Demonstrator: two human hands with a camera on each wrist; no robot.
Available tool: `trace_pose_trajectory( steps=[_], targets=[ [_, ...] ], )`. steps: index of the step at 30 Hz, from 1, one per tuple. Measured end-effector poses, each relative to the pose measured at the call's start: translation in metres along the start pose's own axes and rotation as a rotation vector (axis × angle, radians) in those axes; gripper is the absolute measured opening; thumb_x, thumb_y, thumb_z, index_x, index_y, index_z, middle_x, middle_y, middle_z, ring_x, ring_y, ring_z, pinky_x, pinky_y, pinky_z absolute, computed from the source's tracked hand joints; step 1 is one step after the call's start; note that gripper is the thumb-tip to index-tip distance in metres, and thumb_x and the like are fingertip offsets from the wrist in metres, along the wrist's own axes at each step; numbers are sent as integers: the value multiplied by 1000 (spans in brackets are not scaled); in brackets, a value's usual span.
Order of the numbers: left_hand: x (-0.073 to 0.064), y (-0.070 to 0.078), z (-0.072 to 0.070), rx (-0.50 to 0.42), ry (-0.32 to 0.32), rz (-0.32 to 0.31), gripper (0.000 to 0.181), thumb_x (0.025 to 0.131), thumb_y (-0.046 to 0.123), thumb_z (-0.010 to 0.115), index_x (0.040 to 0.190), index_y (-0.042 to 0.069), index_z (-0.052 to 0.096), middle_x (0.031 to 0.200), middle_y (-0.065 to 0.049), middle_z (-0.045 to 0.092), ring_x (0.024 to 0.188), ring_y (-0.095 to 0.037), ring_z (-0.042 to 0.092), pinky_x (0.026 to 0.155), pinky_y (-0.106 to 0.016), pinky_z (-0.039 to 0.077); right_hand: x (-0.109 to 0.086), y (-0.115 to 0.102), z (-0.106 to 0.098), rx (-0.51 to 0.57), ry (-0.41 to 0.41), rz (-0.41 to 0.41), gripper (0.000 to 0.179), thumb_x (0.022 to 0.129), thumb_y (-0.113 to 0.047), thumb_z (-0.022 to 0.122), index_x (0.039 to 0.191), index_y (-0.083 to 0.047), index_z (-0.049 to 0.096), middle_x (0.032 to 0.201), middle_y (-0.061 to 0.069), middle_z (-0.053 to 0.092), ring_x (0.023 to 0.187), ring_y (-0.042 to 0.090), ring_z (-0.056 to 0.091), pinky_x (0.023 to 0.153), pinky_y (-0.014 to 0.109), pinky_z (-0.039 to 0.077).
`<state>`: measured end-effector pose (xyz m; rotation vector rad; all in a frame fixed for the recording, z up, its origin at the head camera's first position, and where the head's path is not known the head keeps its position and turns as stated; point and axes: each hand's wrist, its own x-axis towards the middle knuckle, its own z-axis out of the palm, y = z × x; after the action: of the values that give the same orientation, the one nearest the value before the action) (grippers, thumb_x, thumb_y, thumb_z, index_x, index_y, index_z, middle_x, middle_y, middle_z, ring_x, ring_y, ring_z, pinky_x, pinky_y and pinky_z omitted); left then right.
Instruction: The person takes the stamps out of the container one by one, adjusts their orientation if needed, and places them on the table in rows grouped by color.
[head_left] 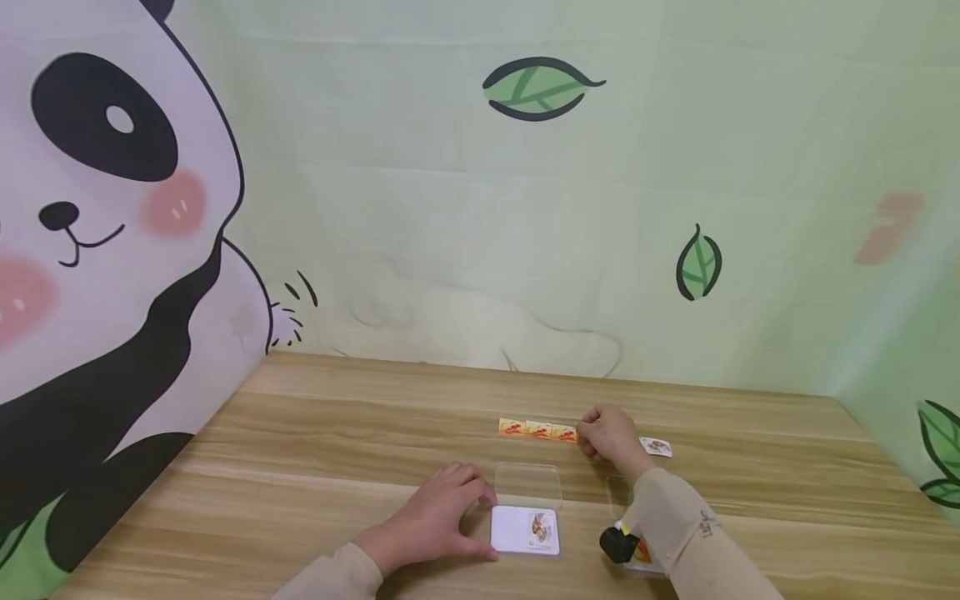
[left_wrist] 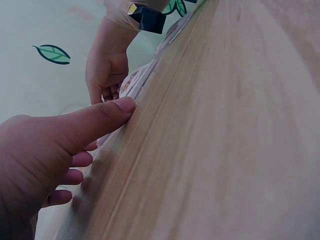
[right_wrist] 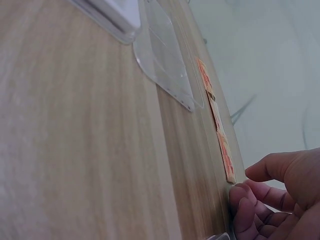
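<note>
In the head view, a flat white plastic case (head_left: 508, 533) holds a small printed stamp-like card (head_left: 541, 530), with its clear lid (head_left: 528, 483) folded open. My left hand (head_left: 438, 512) grips the case's left side, thumb at the near corner and fingers at the far one; the thumb (left_wrist: 112, 114) shows against its edge in the left wrist view. Beyond the lid lies a row of orange-and-yellow cards (head_left: 538, 430). At the row's right end, my right hand (head_left: 611, 433) has curled fingertips on the table. Whether they pinch a card is hidden.
A loose printed card (head_left: 656, 447) lies right of the right hand. Under the right forearm sits a second case (head_left: 645, 568), partly hidden by the black wrist camera (head_left: 619, 544). A panda-print cloth (head_left: 420, 208) stands behind the wooden table (head_left: 337, 400).
</note>
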<state>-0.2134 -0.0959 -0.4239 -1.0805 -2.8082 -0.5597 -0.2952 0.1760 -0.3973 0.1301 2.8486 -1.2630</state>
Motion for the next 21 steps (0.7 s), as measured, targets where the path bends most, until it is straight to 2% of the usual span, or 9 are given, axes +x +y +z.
trace_pose_trajectory(
  steps=[11,21],
  targets=[
    [1,-2,3,9,14,3,52,68,56,78,104,22,62,104,11,55,102,-8,48,102,-36,40,2,2,-3,-33,4,5,16,85,-9,56,95,2,60,69,7,60,60,13,55,48,22,46],
    [1,0,2,17,15,10,52,69,56,78,104,22,62,106,11,56,104,-9,49,102,-36,41,-8,-4,-13,6,16,-61,16,87,-8,55,98,2,61,67,6,57,56,12,50,50,23,42]
  ],
)
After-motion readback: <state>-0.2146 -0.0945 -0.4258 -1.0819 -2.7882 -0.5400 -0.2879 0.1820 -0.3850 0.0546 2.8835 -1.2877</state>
